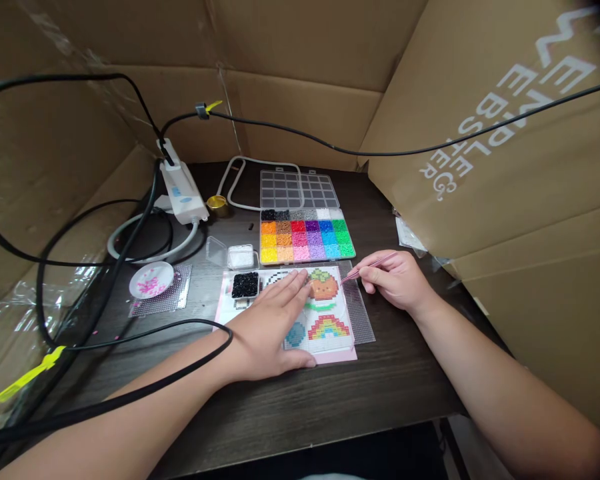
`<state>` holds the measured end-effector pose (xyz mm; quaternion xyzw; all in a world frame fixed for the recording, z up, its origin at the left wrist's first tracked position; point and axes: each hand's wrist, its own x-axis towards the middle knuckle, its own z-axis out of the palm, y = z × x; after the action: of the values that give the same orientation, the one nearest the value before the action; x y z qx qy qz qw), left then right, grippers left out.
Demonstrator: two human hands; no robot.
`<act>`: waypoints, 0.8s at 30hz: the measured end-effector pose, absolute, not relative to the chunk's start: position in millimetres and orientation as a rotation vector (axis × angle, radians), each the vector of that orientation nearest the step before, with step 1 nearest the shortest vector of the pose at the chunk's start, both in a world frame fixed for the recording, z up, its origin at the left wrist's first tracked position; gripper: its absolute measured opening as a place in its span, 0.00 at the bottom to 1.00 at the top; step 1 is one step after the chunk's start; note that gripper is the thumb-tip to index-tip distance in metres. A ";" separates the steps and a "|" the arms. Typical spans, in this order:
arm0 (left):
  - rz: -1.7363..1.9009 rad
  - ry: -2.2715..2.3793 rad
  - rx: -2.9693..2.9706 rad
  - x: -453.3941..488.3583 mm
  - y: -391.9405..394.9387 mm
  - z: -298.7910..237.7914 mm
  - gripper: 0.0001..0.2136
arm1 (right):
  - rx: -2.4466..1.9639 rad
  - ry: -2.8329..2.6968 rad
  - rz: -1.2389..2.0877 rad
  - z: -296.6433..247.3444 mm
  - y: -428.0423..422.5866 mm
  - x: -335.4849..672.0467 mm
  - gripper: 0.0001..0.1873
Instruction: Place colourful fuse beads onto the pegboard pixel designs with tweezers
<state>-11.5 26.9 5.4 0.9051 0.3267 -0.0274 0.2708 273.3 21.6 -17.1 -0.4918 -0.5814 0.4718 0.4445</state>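
My left hand [270, 327] lies flat and open on a clear pegboard [347, 320] over a pattern sheet showing a rainbow [329, 327], with its fingertips by an orange bead figure with a green top [324, 285]. My right hand [395, 280] is closed on pink tweezers [367, 269], whose tip points at the right edge of the orange figure. Behind the pegboard stands an open bead box [307, 240] with coloured beads sorted in compartments. A small tray of black beads [245, 285] sits left of the pegboard.
A small clear box of white beads [241, 256], a white dish with pink beads [151, 279] on a second pegboard, a white power adapter [183, 192], a gold round lid [217, 202] and several black cables [130, 333] lie on the dark table. Cardboard walls [480, 133] enclose it.
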 end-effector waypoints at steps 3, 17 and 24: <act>-0.066 0.869 2.444 -11.6 26.8 5.6 0.51 | -1.227 -1.427 1.159 -17.8 22.0 273.3 0.09; 0.028 0.861 2.404 -16.1 24.8 7.4 0.50 | -1.141 -1.191 1.113 -19.8 26.9 267.0 0.12; -0.082 0.898 2.416 -13.2 24.5 15.3 0.50 | -1.119 -1.034 1.033 -0.7 55.1 254.1 0.15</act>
<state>-13.2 24.5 15.3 0.9000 0.3347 -0.0306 0.2776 254.1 55.1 -0.7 -0.4836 -0.4472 0.4465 0.6056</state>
